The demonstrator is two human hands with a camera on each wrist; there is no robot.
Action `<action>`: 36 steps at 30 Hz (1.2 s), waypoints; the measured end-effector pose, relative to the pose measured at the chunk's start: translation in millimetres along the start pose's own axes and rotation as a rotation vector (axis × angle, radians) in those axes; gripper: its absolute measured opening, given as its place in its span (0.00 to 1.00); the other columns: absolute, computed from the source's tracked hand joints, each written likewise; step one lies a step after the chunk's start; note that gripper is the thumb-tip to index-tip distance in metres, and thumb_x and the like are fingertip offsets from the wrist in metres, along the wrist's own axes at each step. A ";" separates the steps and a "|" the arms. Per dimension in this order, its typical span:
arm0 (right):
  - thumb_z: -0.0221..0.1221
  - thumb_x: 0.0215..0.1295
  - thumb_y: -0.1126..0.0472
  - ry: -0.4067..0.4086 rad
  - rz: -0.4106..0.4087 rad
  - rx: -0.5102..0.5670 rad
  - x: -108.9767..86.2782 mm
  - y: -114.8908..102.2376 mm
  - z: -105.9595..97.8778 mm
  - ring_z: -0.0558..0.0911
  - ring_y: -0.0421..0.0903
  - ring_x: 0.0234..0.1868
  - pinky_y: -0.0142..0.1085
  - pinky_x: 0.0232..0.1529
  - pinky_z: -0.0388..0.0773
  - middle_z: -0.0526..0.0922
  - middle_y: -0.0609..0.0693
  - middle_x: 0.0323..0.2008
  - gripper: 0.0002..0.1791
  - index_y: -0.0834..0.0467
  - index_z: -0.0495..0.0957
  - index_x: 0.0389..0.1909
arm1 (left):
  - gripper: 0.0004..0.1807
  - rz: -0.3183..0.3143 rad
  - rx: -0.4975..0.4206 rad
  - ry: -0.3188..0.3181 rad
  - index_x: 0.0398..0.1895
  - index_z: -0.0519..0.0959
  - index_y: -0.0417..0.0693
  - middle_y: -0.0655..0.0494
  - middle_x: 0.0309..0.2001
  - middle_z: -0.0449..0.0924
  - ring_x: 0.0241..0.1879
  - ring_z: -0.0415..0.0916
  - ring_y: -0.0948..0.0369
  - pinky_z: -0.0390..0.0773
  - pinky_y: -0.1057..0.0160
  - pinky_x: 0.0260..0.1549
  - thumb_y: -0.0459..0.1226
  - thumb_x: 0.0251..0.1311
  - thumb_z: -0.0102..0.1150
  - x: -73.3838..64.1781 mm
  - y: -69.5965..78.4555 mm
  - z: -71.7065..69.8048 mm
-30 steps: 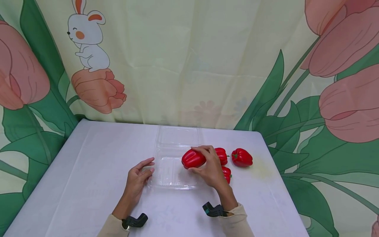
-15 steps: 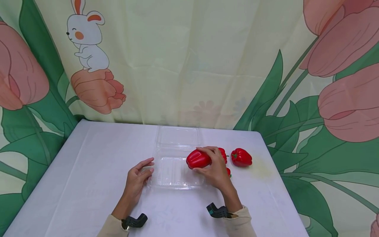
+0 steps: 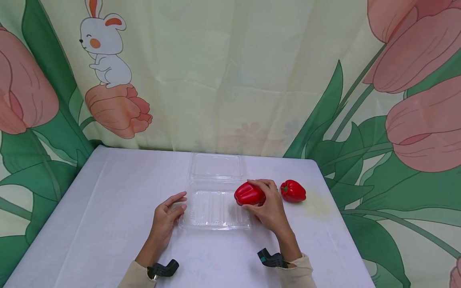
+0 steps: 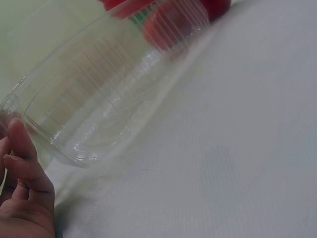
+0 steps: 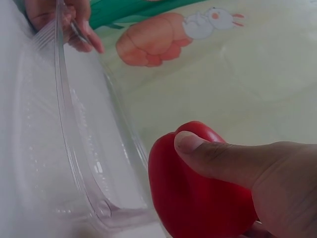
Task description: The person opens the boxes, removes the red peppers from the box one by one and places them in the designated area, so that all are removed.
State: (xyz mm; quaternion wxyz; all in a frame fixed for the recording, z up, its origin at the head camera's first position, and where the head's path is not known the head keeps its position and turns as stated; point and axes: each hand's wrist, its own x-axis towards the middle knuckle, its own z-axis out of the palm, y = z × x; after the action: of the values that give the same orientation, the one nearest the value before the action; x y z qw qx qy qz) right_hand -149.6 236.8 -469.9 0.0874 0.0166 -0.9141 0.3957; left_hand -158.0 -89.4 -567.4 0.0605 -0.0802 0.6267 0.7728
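In the head view my right hand [image 3: 270, 204] grips a red bell pepper [image 3: 249, 193] over the right edge of a clear plastic container [image 3: 216, 208]. The right wrist view shows the thumb [image 5: 213, 156] pressed along the side of this bell pepper [image 5: 193, 198]. At the container's left rim, my left hand [image 3: 165, 218] pinches the edge between thumb and fingers. The left wrist view has the left hand's curled fingers [image 4: 25, 163] at a corner of the container [image 4: 99, 99]. Red shapes show through and beyond the container's far end there.
The container's clear lid [image 3: 216, 166] lies folded back behind it. Another red bell pepper [image 3: 293, 191] rests on the white-covered table [image 3: 119, 216] at the right. A patterned curtain [image 3: 230, 80] hangs behind the table's back edge.
My right hand has carried the bell pepper to the right, from over the container to its right edge. Two bell peppers behind it are now hidden. The left hand stays put.
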 end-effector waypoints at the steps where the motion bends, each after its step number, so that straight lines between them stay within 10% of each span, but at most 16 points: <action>1: 0.85 0.44 0.60 0.000 0.002 -0.005 -0.5 1.2 -1.2 0.72 0.58 0.72 0.57 0.56 0.86 0.74 0.53 0.68 0.47 0.42 0.78 0.69 | 0.24 0.000 0.001 0.000 0.70 0.78 0.48 0.44 0.64 0.78 0.36 0.78 0.62 0.80 0.74 0.35 0.35 0.72 0.67 0.3 -0.2 0.0; 36: 0.85 0.44 0.61 0.099 0.091 -0.076 -16.0 22.6 -34.3 0.70 0.60 0.73 0.62 0.57 0.84 0.71 0.57 0.70 0.50 0.47 0.75 0.71 | 0.24 0.003 0.020 -0.012 0.70 0.77 0.48 0.44 0.64 0.77 0.33 0.75 0.66 0.76 0.73 0.31 0.32 0.73 0.64 0.0 2.0 0.8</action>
State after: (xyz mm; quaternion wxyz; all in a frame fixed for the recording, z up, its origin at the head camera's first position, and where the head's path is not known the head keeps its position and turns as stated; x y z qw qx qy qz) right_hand -131.0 276.6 -465.9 0.1149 -0.0476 -0.9228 0.3646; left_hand -158.4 -89.1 -565.3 0.0639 -0.0739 0.6340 0.7672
